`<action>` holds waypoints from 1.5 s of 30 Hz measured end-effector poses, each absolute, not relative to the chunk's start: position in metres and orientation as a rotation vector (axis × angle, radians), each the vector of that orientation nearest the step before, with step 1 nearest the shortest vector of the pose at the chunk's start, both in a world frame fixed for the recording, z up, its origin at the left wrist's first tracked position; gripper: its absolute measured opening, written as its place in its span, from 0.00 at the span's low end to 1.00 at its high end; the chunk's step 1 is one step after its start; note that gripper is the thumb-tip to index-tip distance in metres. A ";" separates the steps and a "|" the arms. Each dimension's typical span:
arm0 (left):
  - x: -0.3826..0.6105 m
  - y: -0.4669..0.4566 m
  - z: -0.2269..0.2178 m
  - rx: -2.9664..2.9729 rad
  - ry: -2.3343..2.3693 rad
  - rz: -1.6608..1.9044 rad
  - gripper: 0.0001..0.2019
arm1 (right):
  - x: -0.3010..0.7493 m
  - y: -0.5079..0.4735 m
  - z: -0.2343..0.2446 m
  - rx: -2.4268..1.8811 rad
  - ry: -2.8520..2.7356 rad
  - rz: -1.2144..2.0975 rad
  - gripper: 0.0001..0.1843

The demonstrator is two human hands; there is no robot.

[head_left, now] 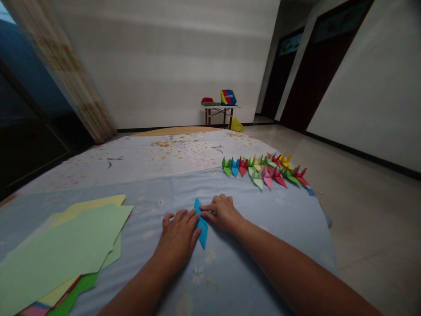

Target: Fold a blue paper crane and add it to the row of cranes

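Observation:
A folded blue paper piece (pixel 201 224) lies on the light blue cloth (pixel 250 245) in front of me. My left hand (pixel 179 235) rests flat on its left side, fingers stretched over the paper's edge. From the right, my right hand (pixel 221 212) has its fingers curled, with the fingertips pressing the paper's upper part against the cloth. Both forearms reach in from the bottom of the view.
A stack of coloured paper sheets (pixel 62 245), pale green on top, lies at the left. A row of several folded paper cranes (pixel 263 169) sits further back right. The cloth's right edge drops to a tiled floor (pixel 368 206). A small table (pixel 219 109) stands by the far wall.

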State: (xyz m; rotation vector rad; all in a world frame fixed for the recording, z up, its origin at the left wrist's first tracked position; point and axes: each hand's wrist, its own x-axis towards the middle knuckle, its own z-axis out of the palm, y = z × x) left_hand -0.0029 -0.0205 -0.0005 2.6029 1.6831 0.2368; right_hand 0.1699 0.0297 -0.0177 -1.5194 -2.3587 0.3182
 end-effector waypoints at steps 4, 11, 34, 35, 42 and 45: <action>-0.003 -0.023 -0.001 2.599 1.664 0.195 0.20 | 0.171 0.029 -0.019 -1.509 -2.337 0.312 0.16; -0.003 -0.024 0.000 2.601 1.638 0.190 0.18 | 0.167 0.027 -0.008 -1.367 -2.415 0.280 0.18; -0.005 -0.024 0.007 2.570 1.568 0.156 0.20 | 0.177 0.042 -0.012 -1.421 -2.415 0.324 0.16; -0.006 -0.024 0.008 2.568 1.559 0.147 0.20 | 0.177 0.043 -0.013 -1.431 -2.405 0.338 0.16; -0.012 -0.021 0.007 2.515 1.544 0.076 0.22 | 0.173 0.043 -0.012 -1.496 -2.314 0.390 0.15; -0.021 -0.018 0.006 2.501 1.443 0.066 0.24 | 0.172 0.042 -0.013 -1.531 -2.308 0.372 0.13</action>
